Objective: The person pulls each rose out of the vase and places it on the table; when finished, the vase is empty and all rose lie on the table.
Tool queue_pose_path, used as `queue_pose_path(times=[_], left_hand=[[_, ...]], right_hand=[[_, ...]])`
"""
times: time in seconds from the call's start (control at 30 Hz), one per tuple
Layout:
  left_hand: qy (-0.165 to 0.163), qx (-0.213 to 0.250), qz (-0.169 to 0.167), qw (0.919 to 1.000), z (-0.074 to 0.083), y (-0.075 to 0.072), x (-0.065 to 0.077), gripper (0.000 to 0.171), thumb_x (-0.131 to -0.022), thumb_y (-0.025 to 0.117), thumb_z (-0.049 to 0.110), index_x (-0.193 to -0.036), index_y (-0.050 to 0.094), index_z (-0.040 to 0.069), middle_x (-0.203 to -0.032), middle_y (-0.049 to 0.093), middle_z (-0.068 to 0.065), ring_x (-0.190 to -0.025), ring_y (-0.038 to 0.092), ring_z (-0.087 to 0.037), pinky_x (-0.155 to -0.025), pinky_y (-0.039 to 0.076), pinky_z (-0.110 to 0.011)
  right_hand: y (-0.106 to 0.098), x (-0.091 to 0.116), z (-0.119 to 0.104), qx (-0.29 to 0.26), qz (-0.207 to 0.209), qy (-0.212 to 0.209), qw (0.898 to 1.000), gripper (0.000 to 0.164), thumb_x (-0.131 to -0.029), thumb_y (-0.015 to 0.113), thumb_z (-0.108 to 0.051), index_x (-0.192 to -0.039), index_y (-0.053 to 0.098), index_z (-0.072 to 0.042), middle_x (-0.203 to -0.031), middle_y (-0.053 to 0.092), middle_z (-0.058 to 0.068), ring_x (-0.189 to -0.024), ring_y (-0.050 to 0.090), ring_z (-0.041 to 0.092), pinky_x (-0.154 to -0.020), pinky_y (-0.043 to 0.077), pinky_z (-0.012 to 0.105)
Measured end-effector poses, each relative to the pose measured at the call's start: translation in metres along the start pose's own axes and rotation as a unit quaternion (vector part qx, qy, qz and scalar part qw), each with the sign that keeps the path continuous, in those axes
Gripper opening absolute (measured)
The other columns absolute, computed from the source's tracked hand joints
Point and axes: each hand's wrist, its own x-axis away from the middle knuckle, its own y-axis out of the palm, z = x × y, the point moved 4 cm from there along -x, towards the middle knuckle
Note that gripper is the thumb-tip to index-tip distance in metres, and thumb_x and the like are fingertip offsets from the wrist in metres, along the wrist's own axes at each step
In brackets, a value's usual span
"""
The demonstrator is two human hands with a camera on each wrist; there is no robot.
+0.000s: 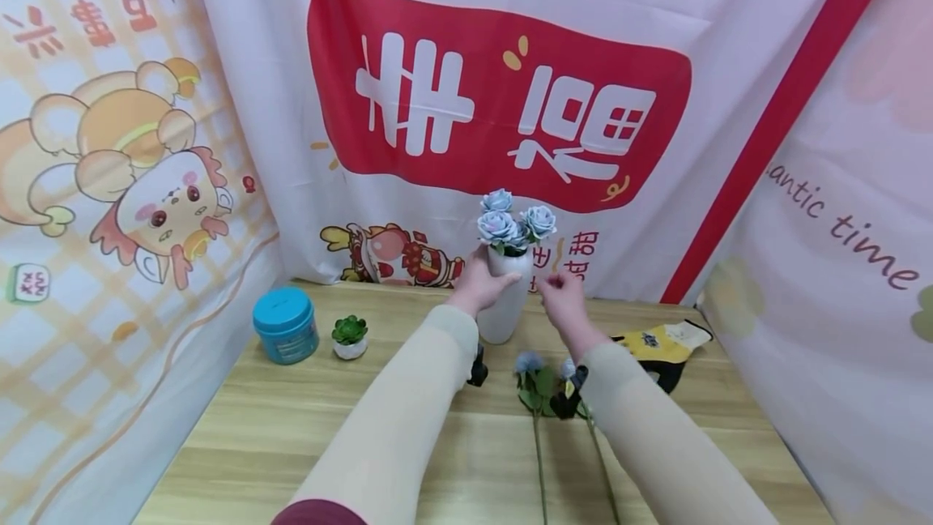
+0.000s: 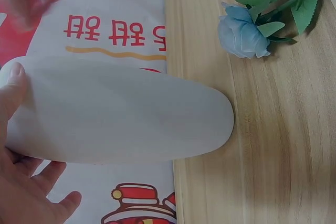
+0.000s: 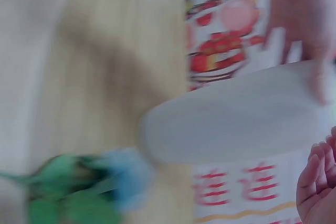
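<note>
A white vase [image 1: 503, 310] stands upright near the back of the wooden table, with several pale blue artificial roses [image 1: 499, 227] showing above its mouth. My left hand [image 1: 481, 280] grips the vase near the top, its thumb [image 2: 17, 74] against the side facing me. Just to the right of the vase is my right hand [image 1: 564, 298], fingers loosely bent and holding nothing, apart from the vase. Loose blue roses with green leaves [image 2: 244, 32] lie on the tabletop in front, partly hidden in the head view by the right wrist and its dark strap.
A tub with a blue lid [image 1: 286, 326] and a small potted succulent [image 1: 350, 336] stand at the left. Behind the right forearm lies a yellow and black cloth item [image 1: 659, 347]. Printed cloth [image 1: 510, 104] hangs along the back and both sides of the table [image 1: 291, 444].
</note>
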Motion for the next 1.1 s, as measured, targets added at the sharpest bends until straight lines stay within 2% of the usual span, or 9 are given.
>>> queue_pose_path(times=[0.1,0.17,0.3,0.47,0.67,0.73,0.87,0.97,1.1], left_hand=[[-0.001,0.002,-0.003,1.0,-0.001,0.001,-0.002,0.085,-0.087,0.076,0.037,-0.155,0.029,0.017,-0.152,0.04,-0.005,-0.135,0.041,-0.025,-0.108,0.037,-0.048],[-0.002,0.0,-0.005,1.0,-0.003,0.001,-0.004,0.084,-0.087,0.076,0.037,-0.155,0.029,0.018,-0.151,0.041,-0.005,-0.135,0.042,-0.025,-0.108,0.038,-0.048],[-0.018,-0.011,-0.008,0.9997,-0.006,0.002,-0.007,0.084,-0.088,0.076,0.033,-0.156,0.027,0.022,-0.151,0.041,-0.004,-0.134,0.042,-0.025,-0.106,0.039,-0.049],[-0.025,-0.026,-0.015,0.9992,-0.009,0.0,-0.01,0.086,-0.089,0.076,0.028,-0.157,0.025,0.02,-0.153,0.039,-0.006,-0.134,0.043,-0.028,-0.106,0.039,-0.048],[0.019,-0.024,-0.052,0.9981,-0.004,-0.007,-0.005,0.082,-0.091,0.071,0.013,-0.157,0.022,0.007,-0.155,0.034,-0.014,-0.139,0.036,-0.03,-0.112,0.032,-0.043],[0.028,-0.032,-0.049,0.9979,0.001,-0.012,-0.004,0.076,-0.091,0.067,0.008,-0.155,0.026,0.004,-0.155,0.036,-0.015,-0.14,0.035,-0.029,-0.112,0.031,-0.042],[0.035,-0.1,0.025,0.9941,0.013,-0.02,-0.002,0.054,-0.09,0.064,0.017,-0.14,0.05,0.003,-0.141,0.051,-0.012,-0.13,0.046,-0.029,-0.111,0.031,-0.044],[0.031,-0.143,0.1,0.9841,0.019,-0.021,0.001,0.045,-0.088,0.067,0.032,-0.124,0.061,0.006,-0.122,0.058,-0.009,-0.115,0.054,-0.028,-0.104,0.035,-0.048],[0.027,-0.119,0.159,0.9798,0.027,-0.02,0.006,0.038,-0.087,0.071,0.037,-0.113,0.068,0.009,-0.108,0.061,-0.006,-0.103,0.058,-0.026,-0.094,0.043,-0.047]], right_hand=[[0.0,-0.009,-0.028,0.0,-0.008,-0.018,1.0,0.028,-0.095,0.063,-0.013,-0.118,0.059,0.001,-0.108,0.059,0.016,-0.096,0.056,0.028,-0.08,0.05,0.039],[0.004,-0.013,-0.038,0.018,-0.042,-0.023,0.999,0.04,-0.094,0.064,-0.012,-0.131,0.054,0.001,-0.124,0.056,0.019,-0.111,0.054,0.031,-0.09,0.048,0.043],[0.015,-0.015,-0.043,0.045,-0.114,-0.017,0.992,0.068,-0.091,0.069,-0.01,-0.15,0.036,-0.004,-0.15,0.04,0.017,-0.136,0.038,0.034,-0.107,0.038,0.049],[0.023,-0.019,-0.039,0.069,-0.129,-0.053,0.988,0.084,-0.087,0.076,-0.014,-0.155,0.027,-0.008,-0.155,0.033,0.014,-0.141,0.03,0.031,-0.114,0.027,0.048],[0.024,-0.025,-0.027,0.092,-0.127,-0.085,0.984,0.082,-0.091,0.074,-0.023,-0.157,0.026,-0.016,-0.157,0.032,0.009,-0.142,0.029,0.029,-0.113,0.027,0.051],[0.025,-0.026,-0.024,0.099,-0.114,-0.09,0.984,0.081,-0.091,0.074,-0.026,-0.156,0.028,-0.018,-0.155,0.034,0.008,-0.14,0.032,0.029,-0.112,0.03,0.05],[0.029,-0.029,-0.023,0.109,-0.081,-0.117,0.984,0.078,-0.089,0.076,-0.027,-0.154,0.032,-0.017,-0.15,0.041,0.009,-0.134,0.041,0.029,-0.109,0.035,0.048],[0.034,-0.032,-0.022,0.13,-0.062,-0.118,0.983,0.08,-0.089,0.076,-0.027,-0.155,0.03,-0.018,-0.15,0.042,0.011,-0.132,0.042,0.029,-0.108,0.036,0.047],[0.038,-0.032,-0.021,0.157,-0.047,-0.098,0.982,0.082,-0.09,0.073,-0.031,-0.157,0.027,-0.02,-0.152,0.04,0.012,-0.134,0.042,0.031,-0.108,0.037,0.048]])
